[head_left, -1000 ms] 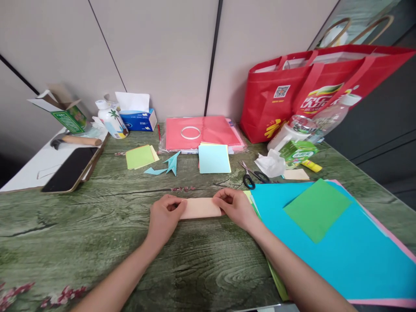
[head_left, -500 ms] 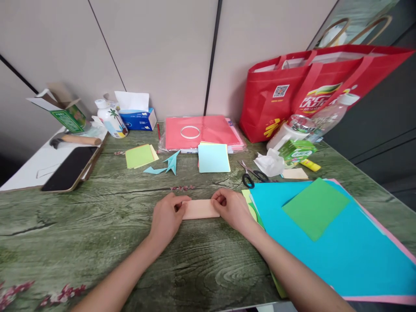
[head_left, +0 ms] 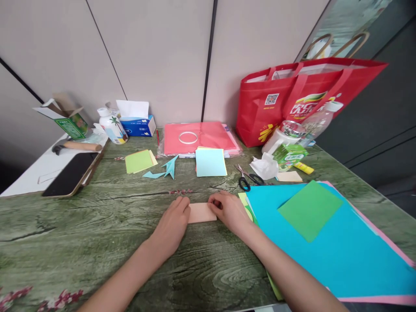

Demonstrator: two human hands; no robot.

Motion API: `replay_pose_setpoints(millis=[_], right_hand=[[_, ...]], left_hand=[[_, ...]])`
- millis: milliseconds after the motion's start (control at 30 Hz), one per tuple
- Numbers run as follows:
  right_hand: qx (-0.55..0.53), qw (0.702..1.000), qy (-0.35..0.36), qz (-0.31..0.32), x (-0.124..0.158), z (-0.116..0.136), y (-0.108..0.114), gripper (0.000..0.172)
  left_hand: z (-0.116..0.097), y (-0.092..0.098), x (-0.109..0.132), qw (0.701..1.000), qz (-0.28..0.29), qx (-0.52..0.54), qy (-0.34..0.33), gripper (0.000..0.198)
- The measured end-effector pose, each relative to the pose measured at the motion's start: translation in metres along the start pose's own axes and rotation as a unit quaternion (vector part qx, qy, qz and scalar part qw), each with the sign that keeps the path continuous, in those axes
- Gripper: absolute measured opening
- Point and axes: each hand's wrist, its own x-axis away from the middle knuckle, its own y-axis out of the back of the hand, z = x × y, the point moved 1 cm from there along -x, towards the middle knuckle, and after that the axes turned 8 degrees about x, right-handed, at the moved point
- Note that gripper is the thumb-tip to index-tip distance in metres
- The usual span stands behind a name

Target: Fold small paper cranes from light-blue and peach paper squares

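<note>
Between my hands lies a pale peach folded paper (head_left: 200, 213), a narrow rectangle flat on the table. My left hand (head_left: 173, 222) covers its left end, the fingers close together and bent over the edge; the thumb is hidden. At the upper right corner, my right hand (head_left: 229, 210) pinches the paper between thumb and curled fingers. Beyond them are a blue folded paper figure (head_left: 170, 167) with a loose blue strip beside it, and a stack of light blue square paper (head_left: 211, 162).
Scissors (head_left: 246, 177) lie behind my right hand. Large blue sheets (head_left: 292, 260) with a green square (head_left: 311, 211) spread at right. A red bag (head_left: 260, 108), a green box (head_left: 289, 156) and a bottle stand behind. At left are a phone (head_left: 69, 173) and a hammer (head_left: 78, 146).
My left hand has turned palm down, its fingers now over the paper's left end instead of thumb and finger pinching it. My right hand keeps its pinch. The view has shifted slightly.
</note>
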Motion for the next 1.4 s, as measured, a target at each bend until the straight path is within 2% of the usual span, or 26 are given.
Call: replay_pose_setpoints(millis=[67,167,533,633,733,867,1000,1133,1267,1400], right_hand=[[0.002,1.000,0.000,0.000,-0.001,0.000,0.000,0.011],[0.016,1.000,-0.003,-0.003,-0.001,0.000,0.000,0.010],[0.040,0.999,-0.001,-0.012,0.002,0.001,0.001,0.009],[0.035,0.998,0.048,-0.036,0.003,0.002,-0.001,0.012],[-0.021,0.988,0.140,-0.057,0.004,0.006,-0.002,0.014],[-0.078,0.971,0.224,-0.009,0.007,0.012,-0.001,0.012],[-0.099,0.968,0.225,0.043,0.008,0.013,0.000,0.006],[-0.115,0.964,0.231,0.060,0.006,0.012,-0.001,0.010],[-0.086,0.965,0.237,0.069,0.007,0.013,-0.001,0.014],[-0.051,0.965,0.245,0.079,0.008,0.016,0.000,0.011]], left_hand=[[0.001,0.001,0.001,0.999,0.011,0.024,-0.038,0.028],[0.004,0.003,0.003,0.997,0.019,0.048,-0.056,0.030],[0.000,0.005,0.004,0.991,0.066,-0.014,-0.114,0.034],[0.001,0.005,0.005,0.991,0.067,-0.008,-0.117,0.035],[0.003,0.005,0.006,0.991,0.054,0.027,-0.116,0.032],[0.003,0.006,0.004,0.990,0.055,0.059,-0.116,0.025],[0.004,0.007,0.001,0.985,0.026,0.131,-0.111,0.025],[0.008,0.001,-0.001,0.976,-0.015,0.203,-0.077,0.026],[0.010,-0.007,0.000,0.976,-0.038,0.205,-0.067,0.022],[0.009,-0.007,0.001,0.979,-0.029,0.183,-0.080,0.020]])
